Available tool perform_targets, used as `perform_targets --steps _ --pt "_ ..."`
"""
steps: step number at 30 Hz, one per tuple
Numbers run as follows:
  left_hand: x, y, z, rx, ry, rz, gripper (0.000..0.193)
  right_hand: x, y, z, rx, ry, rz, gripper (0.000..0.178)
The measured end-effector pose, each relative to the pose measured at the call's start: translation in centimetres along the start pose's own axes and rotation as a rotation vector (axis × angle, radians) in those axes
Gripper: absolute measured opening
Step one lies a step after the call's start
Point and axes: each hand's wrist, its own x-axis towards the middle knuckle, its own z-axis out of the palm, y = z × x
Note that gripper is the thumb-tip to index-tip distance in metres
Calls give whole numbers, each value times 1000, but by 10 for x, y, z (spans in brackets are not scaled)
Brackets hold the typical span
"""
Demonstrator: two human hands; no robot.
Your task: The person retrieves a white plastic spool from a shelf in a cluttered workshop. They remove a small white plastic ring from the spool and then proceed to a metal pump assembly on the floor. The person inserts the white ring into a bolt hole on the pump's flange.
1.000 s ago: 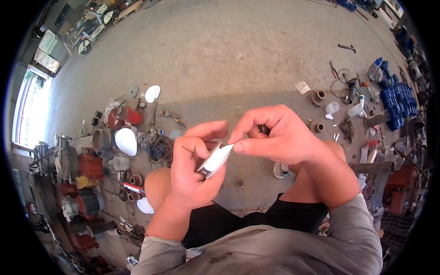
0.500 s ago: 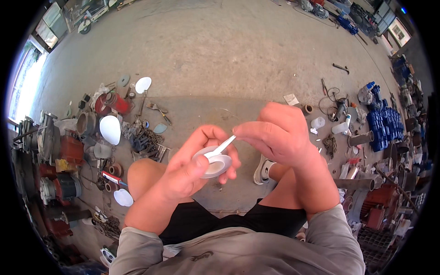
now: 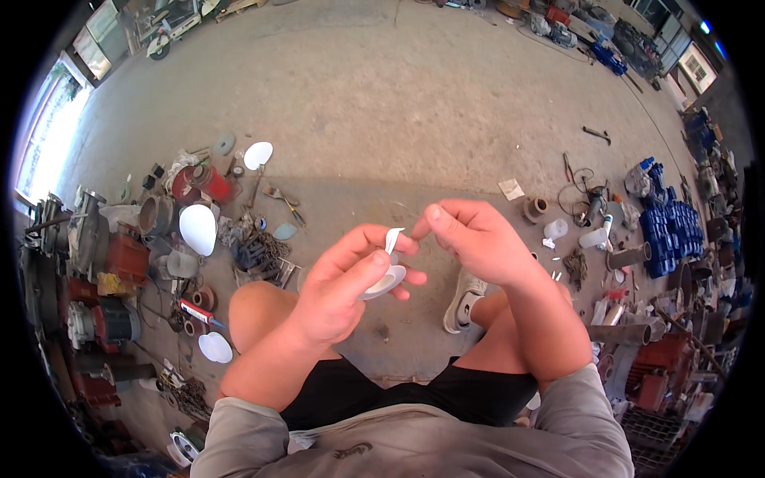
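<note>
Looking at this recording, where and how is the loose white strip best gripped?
Likely the bent tip of the white strip, pinched in the grip of the right hand, coming from the right. The strip is narrow and stands above the spool, its tip turned rightward, while the left hand holds the spool from the left.

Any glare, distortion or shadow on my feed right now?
Head view: bright opening at far left blown out, straight edges bowing near the rim; floor darker nearby, shadow or surface unclear; white spool in the left hand bright but distinct.
</note>
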Motion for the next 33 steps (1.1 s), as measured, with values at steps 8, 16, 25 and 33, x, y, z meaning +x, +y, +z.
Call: perform_targets --steps 8,16,25,33 --pt "1 -4 9 393 122 213 34 -2 9 21 189 -78 -53 44" --pt "5 -12 -1 480 122 327 30 -9 6 18 304 -158 -56 34" --pt "5 -11 -2 422 -28 276 34 -6 10 11 102 -155 -240 8" --pt "3 -11 -7 454 -112 85 33 -17 -18 -7 -674 -148 -484 11"
